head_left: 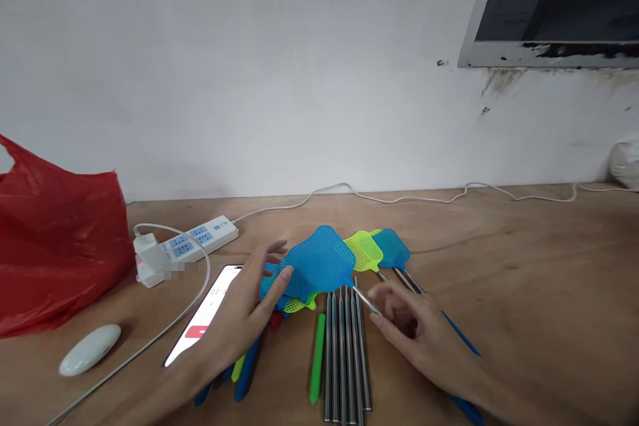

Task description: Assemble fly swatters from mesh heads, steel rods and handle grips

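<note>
A blue fly swatter with a mesh head is held by its thin metal rod, pinched between the thumb and fingers of my right hand. My left hand is open at the left edge of that head, its thumb over blue mesh; whether it touches is unclear. Under the held head lie more swatter heads, one yellow-green. To the right rest a yellow-green swatter head and a darker blue swatter head. Below lie several metal rods side by side and a green handle.
A lit phone lies partly behind my left forearm. Further left are a white power strip with a plugged-in charger, a white oval object and a red plastic bag. A white cable runs along the wall.
</note>
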Motion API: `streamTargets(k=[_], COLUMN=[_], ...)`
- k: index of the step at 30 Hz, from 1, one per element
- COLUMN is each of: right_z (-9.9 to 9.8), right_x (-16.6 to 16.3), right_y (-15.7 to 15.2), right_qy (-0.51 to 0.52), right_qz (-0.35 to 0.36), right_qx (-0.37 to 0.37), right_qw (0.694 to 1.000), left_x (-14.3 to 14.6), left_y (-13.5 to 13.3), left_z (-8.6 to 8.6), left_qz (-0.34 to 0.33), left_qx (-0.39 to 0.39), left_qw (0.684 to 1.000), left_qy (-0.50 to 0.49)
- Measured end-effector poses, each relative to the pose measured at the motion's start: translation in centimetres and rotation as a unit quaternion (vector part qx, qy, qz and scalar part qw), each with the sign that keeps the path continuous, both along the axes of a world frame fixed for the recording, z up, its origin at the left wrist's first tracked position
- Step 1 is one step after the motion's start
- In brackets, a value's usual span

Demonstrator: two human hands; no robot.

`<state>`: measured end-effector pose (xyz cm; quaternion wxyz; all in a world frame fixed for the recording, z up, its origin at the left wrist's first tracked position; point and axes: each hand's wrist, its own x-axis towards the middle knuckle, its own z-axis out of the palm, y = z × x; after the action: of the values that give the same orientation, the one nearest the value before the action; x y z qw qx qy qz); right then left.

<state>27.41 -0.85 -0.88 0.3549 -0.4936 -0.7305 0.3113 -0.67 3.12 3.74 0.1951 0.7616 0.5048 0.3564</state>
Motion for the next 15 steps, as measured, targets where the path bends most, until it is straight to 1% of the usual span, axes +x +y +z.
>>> streamTargets(k=[2,5,7,11,13,15], right_z=[-0.3,0.2,0.7,1.2,1.1,0.9], right_x=[0.6,1.5,2.0,2.3,2.1,1.6], right_y=[0.6,1.4,1.8,2.4,2.7,2.9], right_qy=[-0.065,-0.184,-0.278,-0.460,-0.505,-0.518], right_qz=[-0.046,-0.080,-0.099,-0.126,-0.129,-0.134], right_qx=[0.073,0.124,0.138,0.131,0.123,0.128], right_qw=[0.994,0.972,0.945,0.869,0.845,0.835], left_x=[-0.2,-0.4,-0.6,-1.1,-1.4,-1.5], left_y=[-0.3,-0.6,-0.6,0.0,0.3,0.3], left_z=[-0.2,-0.2,-0.2,-0.7,-1.1,-1.4], left_qz=[0.001,-0.009,-0.003,0.016,0.030,0.040], left_qx=[0.037,0.062,0.057,0.055,0.060,0.059], left_qw=[0.998,0.988,0.983,0.972,0.966,0.958], left_qy=[0.054,0.138,0.176,0.227,0.250,0.278])
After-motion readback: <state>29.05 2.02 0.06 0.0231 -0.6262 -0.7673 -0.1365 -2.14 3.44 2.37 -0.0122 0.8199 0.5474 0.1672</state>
